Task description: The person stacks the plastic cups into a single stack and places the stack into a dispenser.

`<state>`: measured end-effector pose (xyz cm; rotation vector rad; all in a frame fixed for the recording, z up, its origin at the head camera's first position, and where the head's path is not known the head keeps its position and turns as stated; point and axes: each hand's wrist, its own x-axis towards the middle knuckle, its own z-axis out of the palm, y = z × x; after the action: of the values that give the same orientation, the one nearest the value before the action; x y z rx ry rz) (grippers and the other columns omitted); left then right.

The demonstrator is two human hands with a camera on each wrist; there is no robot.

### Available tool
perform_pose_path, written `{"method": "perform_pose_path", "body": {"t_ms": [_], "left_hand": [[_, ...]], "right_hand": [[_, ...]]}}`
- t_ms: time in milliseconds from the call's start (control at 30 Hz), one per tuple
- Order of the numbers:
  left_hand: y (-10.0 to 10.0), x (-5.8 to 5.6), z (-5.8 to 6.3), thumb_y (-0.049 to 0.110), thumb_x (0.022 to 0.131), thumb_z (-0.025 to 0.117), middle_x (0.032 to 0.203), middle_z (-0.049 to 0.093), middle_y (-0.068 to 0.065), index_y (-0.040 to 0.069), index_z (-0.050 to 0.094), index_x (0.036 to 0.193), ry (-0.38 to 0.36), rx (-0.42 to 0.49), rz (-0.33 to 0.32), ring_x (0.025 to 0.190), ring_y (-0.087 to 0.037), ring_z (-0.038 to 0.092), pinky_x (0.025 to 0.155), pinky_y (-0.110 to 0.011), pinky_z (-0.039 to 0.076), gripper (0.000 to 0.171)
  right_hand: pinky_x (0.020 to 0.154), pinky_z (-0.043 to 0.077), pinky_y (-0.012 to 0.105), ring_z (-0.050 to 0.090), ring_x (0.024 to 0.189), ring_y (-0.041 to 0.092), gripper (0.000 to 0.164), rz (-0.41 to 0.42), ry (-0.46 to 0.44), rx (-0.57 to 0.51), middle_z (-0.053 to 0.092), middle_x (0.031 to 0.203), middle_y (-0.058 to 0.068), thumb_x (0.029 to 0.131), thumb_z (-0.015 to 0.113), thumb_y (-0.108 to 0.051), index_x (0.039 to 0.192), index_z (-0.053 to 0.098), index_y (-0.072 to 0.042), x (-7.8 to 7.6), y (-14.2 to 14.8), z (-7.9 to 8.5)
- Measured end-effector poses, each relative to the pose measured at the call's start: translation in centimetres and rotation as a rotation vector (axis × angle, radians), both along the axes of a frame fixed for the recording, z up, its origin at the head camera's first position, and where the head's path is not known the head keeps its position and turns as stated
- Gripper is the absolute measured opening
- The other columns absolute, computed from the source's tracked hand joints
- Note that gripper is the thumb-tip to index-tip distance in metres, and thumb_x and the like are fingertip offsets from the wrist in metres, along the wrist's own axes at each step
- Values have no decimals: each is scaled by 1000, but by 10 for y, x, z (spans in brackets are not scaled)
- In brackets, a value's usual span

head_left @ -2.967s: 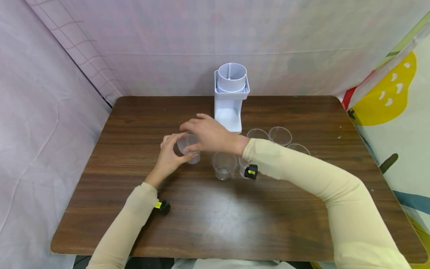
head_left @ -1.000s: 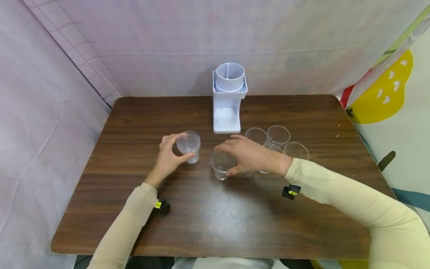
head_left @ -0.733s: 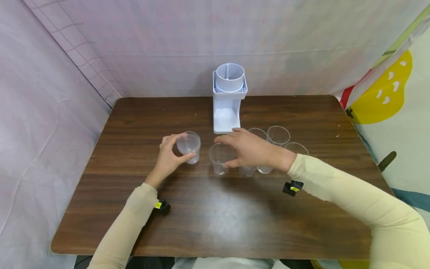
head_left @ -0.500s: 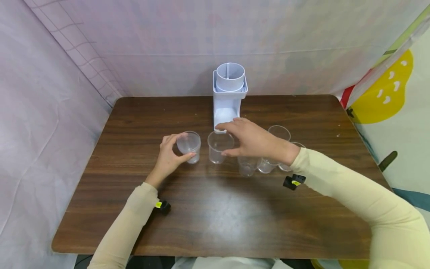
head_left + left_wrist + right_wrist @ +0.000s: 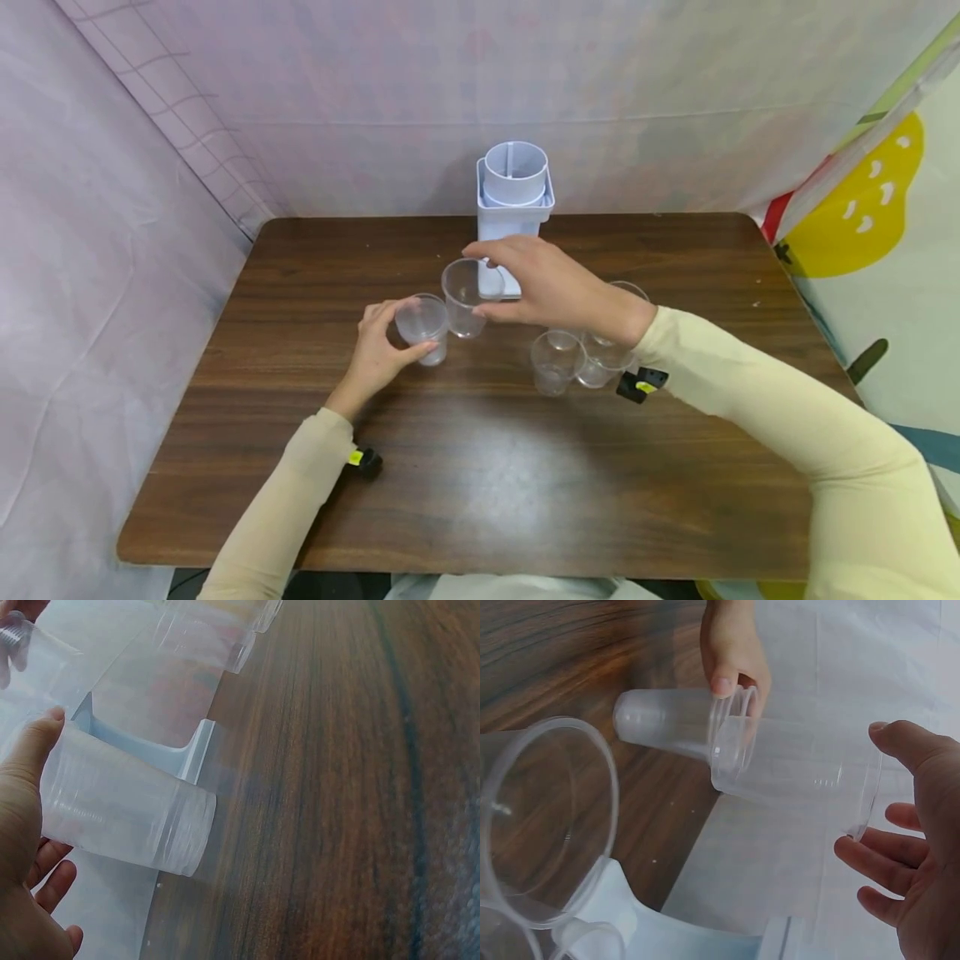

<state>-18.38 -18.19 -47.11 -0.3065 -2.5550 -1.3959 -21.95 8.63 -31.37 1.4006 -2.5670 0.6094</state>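
Note:
My left hand (image 5: pixel 375 354) pinches a clear plastic cup (image 5: pixel 422 329) near its rim, thumb on one side and fingers on the other; it stands upright on the table. Several rims lie close together there in the right wrist view, like nested cups (image 5: pixel 664 720). My right hand (image 5: pixel 551 287) holds another clear cup (image 5: pixel 459 308) by the rim, thumb and fingers on opposite sides. This cup is tilted and off the table, its base close to the left cup's rim. In the left wrist view the left cup (image 5: pixel 127 802) has its base towards the tabletop.
Behind the hands stands a white holder (image 5: pixel 513 218) with a round tube in its top. More clear cups (image 5: pixel 557 362) stand close together to the right, partly hidden under the right forearm. The brown wooden table (image 5: pixel 480 483) meets a curtain at its back edge.
The right hand has moved from over the left cup to a cup farther right, taken hold of it, and brought it up and left. The left hand has stayed in place.

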Motion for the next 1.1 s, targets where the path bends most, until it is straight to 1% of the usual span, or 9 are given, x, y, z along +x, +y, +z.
{"method": "perform_pose_path", "body": {"t_ms": [200, 433, 533, 700, 900, 1100], "left_hand": [[0, 0, -1, 29, 73, 88, 128, 63, -5, 17, 59, 132, 1, 5, -7, 121, -26, 42, 106, -52, 26, 67], [-3, -1, -2, 29, 73, 88, 129, 63, -4, 18, 59, 132, 17, -3, -10, 120, -25, 42, 105, -52, 26, 67], [-3, -1, -1, 30, 73, 88, 128, 63, -5, 17, 59, 132, 15, -4, -12, 120, -25, 43, 106, -53, 25, 67], [-3, -2, -1, 30, 72, 89, 126, 63, -7, 13, 58, 132, 3, -6, -7, 120, -26, 43, 107, -53, 25, 70], [-2, -2, -2, 31, 72, 89, 127, 62, -8, 11, 57, 133, -7, -7, -5, 120, -27, 42, 107, -52, 26, 72], [-2, -1, -2, 28, 72, 88, 126, 63, -9, 10, 57, 133, 30, -5, -13, 118, -27, 43, 105, -51, 26, 70]], "right_hand": [[95, 51, 41, 64, 109, 22, 68, -7, -4, -5, 66, 125, 8, 83, 77, -42, 138, 52, -10, -1, -7, 5], [99, 50, 39, 64, 110, 23, 66, 52, 9, -10, 68, 123, 8, 83, 78, -39, 135, 54, -7, -4, -21, 2], [98, 50, 38, 64, 108, 22, 65, 64, 8, -8, 68, 122, 7, 83, 79, -38, 135, 55, -6, -5, -27, 1], [101, 49, 37, 64, 113, 22, 65, 76, 5, 4, 67, 127, 8, 84, 78, -37, 135, 54, -6, -5, -37, 1], [103, 48, 37, 63, 116, 23, 65, 96, 10, -15, 65, 130, 10, 84, 77, -37, 136, 54, -5, -7, -43, 0], [104, 47, 36, 63, 117, 22, 65, 111, 10, -35, 66, 129, 9, 85, 77, -36, 136, 54, -5, -10, -48, 0]]}}
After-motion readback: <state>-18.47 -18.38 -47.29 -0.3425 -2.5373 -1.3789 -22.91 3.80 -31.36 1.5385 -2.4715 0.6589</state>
